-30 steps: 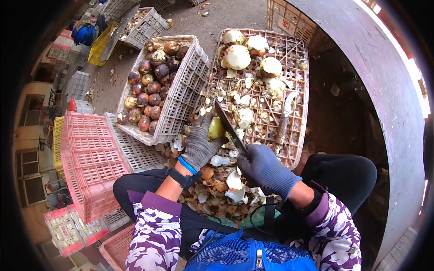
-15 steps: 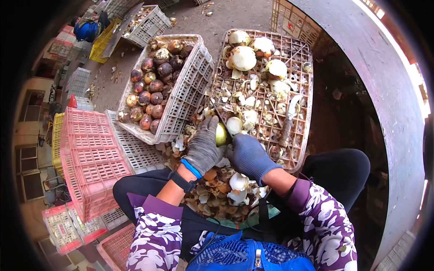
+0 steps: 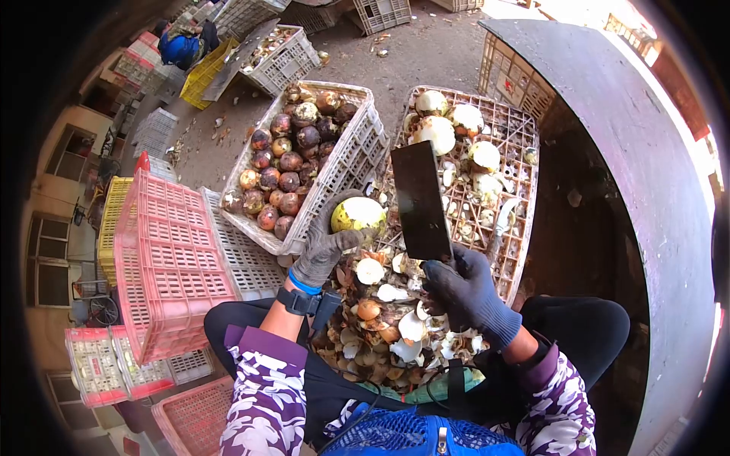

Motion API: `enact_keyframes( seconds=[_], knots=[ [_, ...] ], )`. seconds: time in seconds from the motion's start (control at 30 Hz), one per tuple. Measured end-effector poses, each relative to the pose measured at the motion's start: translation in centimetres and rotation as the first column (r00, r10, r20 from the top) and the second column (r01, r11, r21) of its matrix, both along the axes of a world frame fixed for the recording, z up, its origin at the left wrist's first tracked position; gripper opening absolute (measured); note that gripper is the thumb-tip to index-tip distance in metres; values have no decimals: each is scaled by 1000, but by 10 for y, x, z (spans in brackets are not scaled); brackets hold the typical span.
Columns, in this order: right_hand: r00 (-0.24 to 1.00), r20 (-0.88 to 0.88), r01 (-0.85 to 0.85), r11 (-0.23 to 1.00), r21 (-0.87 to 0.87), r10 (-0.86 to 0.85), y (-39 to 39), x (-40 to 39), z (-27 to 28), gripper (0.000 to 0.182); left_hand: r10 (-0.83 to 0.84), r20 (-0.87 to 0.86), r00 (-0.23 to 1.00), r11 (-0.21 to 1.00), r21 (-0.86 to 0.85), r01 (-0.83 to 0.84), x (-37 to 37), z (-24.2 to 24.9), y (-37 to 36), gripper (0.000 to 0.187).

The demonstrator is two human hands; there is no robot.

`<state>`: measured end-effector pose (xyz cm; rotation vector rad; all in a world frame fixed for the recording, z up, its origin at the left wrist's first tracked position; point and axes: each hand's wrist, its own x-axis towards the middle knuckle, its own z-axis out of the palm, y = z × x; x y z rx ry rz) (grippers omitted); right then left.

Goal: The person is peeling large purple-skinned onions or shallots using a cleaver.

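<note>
My left hand (image 3: 328,247), in a grey knit glove, is wrapped round a round yellow-green fruit (image 3: 357,213) beside the crate. In my gloved right hand (image 3: 464,292) is the handle of a cleaver (image 3: 420,201). Its broad dark blade points up and away, apart from the fruit, and overlaps the upturned crate (image 3: 519,178) in this view. Several large, pale peeled fruits (image 3: 434,135) sit on that crate among scraps, with a knife (image 3: 502,224) at its right side. Below my hands lies a heap of peelings (image 3: 380,334) between my legs.
A white crate (image 3: 363,137) full of dark, reddish-brown round fruits (image 3: 290,161) stands at the left. Pink crates (image 3: 179,266) are stacked farther left. A grey panel (image 3: 608,114) runs along the right. Another person in blue (image 3: 181,52) is at the far upper left.
The cleaver has come away from the fruit and swung upright in my right hand. My left hand has turned, bringing more of the fruit into sight. The view has shifted slightly.
</note>
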<state>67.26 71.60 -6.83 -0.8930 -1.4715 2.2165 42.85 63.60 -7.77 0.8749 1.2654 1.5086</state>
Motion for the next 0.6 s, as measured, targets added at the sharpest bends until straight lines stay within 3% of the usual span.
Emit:
enact_keyframes(
  seconds=[0.07, 0.1, 0.2, 0.23, 0.37, 0.47, 0.5, 0.6],
  knots=[
    [997, -63, 45, 998, -37, -47, -6, 8, 27, 19, -25, 22, 999, 999, 21, 24, -2, 1, 3, 79],
    [999, -41, -3, 999, -52, 1, -7, 9, 27, 19, -36, 57, 998, 997, 75, 32, -1, -1, 5, 79],
    [985, 16, -168, 982, -87, 170, -10, 10, 19, 19, -76, 73, 994, 997, 22, 75, 4, -1, 7, 81],
    [988, 40, -148, 984, -95, 152, -12, 10, 17, 18, -75, 2, 997, 997, 14, 75, 5, -1, 9, 80],
    [993, 32, -103, 981, -165, 109, -9, 12, 25, 17, -44, 9, 999, 999, 19, 43, 16, -1, 13, 74],
    [1000, -7, 5, 989, -145, -6, -19, 6, 10, 17, 29, 357, 934, 999, 21, -39, 29, -38, 15, 66],
    [999, -1, 43, 988, -148, -44, -22, 3, 7, 17, 101, 378, 920, 995, -20, -101, 40, -37, 17, 54],
    [989, -44, 140, 988, -67, -143, -27, -5, -8, 16, 257, 546, 797, 966, -131, -222, 68, -25, 24, 44]
  ],
)
